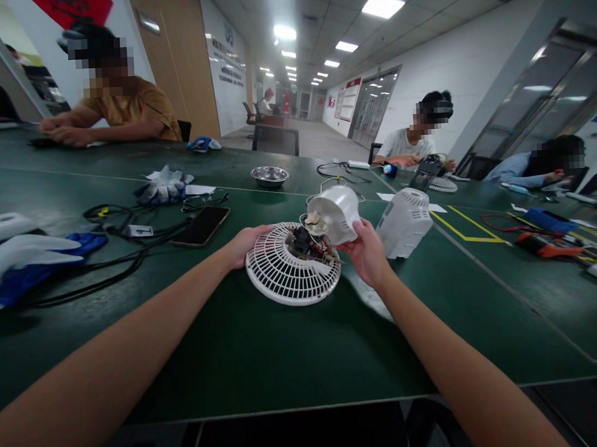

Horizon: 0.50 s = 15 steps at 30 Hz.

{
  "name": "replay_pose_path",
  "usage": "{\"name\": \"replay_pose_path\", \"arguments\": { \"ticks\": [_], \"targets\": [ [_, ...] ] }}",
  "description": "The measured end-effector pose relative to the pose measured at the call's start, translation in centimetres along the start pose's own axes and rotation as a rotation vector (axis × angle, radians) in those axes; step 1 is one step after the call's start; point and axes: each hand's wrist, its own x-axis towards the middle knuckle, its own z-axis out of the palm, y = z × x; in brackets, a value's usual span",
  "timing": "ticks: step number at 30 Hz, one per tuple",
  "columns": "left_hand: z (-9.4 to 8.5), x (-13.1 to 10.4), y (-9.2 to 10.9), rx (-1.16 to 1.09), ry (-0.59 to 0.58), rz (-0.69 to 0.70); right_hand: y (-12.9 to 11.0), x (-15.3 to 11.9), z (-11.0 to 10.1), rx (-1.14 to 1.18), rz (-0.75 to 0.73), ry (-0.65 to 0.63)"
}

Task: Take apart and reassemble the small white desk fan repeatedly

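Observation:
A round white fan grille [281,278] lies on the green table in front of me, with a dark motor [303,242] and wires at its centre. My left hand [249,245] grips the grille's left rim, fingers partly hidden beneath it. In my right hand [367,250] is a white plastic motor cover [340,211], tilted above the grille's right side with its hollow turned towards the motor. A pale part with wires shows at the cover's opening. Just right of that hand, a white vented fan housing [406,223] stands upright.
A phone [202,226], black cables [130,249] and work gloves [25,261] lie to the left. Further back sits a metal bowl [270,176]. An orange multimeter [547,244] and a blue pouch [553,220] are at right. Several people sit around the table.

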Motion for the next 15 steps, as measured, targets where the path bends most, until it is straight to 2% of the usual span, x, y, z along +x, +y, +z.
{"name": "replay_pose_path", "arguments": {
  "ticks": [3,6,9,15],
  "targets": [
    [-0.3,0.2,-0.1,0.004,-0.013,0.013,0.1,-0.9,0.9,-0.233,-0.199,-0.058],
    [-0.5,0.3,-0.2,-0.002,-0.027,0.013,0.2,-1.3,0.7,-0.427,-0.302,-0.147],
    [-0.5,0.3,-0.2,0.000,-0.029,0.020,0.1,-1.4,0.3,-0.570,-0.379,-0.186],
    [-0.5,0.4,-0.3,0.014,-0.001,0.019,-0.2,-1.5,0.1,-0.693,-0.454,-0.202]
  ]
}}
